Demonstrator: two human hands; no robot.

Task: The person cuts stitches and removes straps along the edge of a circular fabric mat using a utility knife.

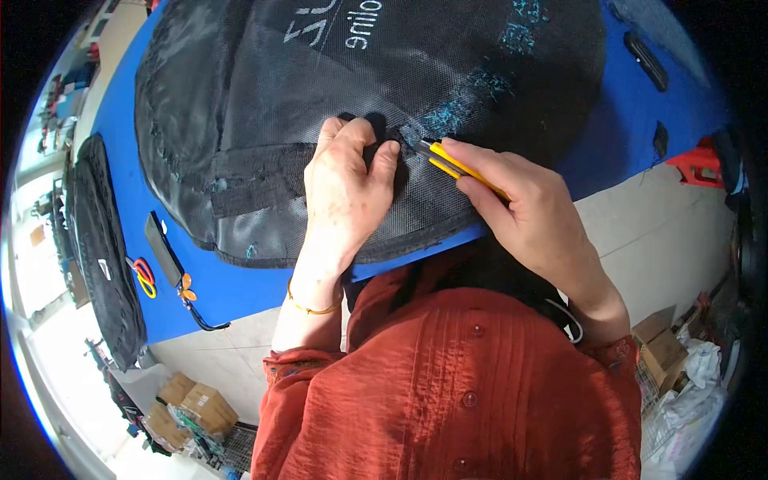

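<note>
A large rounded black mesh bag point(320, 88) with pale lettering lies over the blue table. My left hand point(348, 180) has its fingers curled and pinches the bag's fabric at the end of a wide black strap point(260, 176). Right beside it, my right hand point(520, 204) is closed round a slim yellow-and-black cutter point(450, 160). The cutter's dark tip points left, at the fabric close to my left thumb; the exact contact is too small to tell. Tufts of loose blue thread point(448, 116) are scattered on the bag just above the tip.
Left on the blue table point(208, 296) are a folded black bag point(100, 248), scissors with red-and-yellow handles point(144, 278) and a dark flat case point(164, 248). A black object point(646, 62) lies at the upper right. Cardboard boxes point(196, 408) stand on the floor.
</note>
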